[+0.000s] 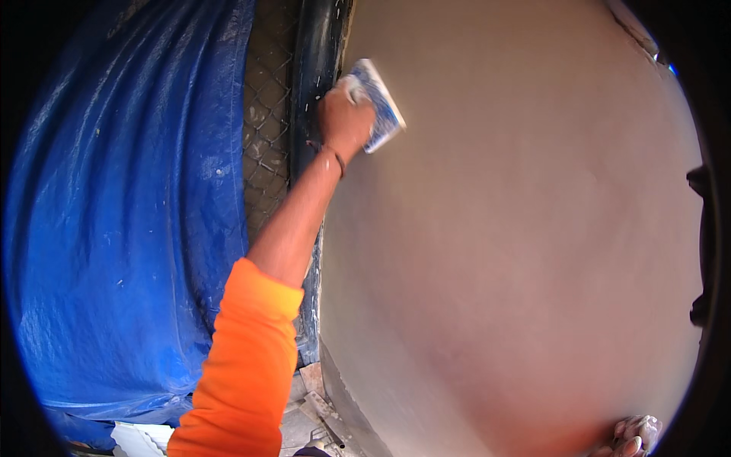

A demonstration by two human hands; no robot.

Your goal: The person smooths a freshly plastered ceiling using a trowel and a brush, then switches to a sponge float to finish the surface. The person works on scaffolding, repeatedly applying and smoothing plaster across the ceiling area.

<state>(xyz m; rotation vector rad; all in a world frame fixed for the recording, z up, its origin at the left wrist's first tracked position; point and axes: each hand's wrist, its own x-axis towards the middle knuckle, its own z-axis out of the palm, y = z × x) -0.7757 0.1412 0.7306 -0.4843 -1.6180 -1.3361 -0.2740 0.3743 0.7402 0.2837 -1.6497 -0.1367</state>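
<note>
My left hand (346,118) is closed around the pale handle of a plastering float (387,114). The float is a flat rectangular plate with a blue-and-white back and a light edge. It is tilted against a smooth grey-brown plastered wall (495,190), close to the wall's left edge. The hand and float are slightly blurred. An orange sleeve covers my upper forearm, and a dark band circles the wrist. At the lower right rim, my right hand (626,445) shows only its bent fingers, around a crumpled, shiny greyish thing (649,430) too unclear to name.
A dark, paint-spotted post (308,68) runs beside the wall's left edge. Left of it are chain-link mesh (268,129) and a large folded blue tarp (114,228). Broken boards (324,415) and a white ridged piece (142,439) lie below. Dark fittings stick out at the right rim.
</note>
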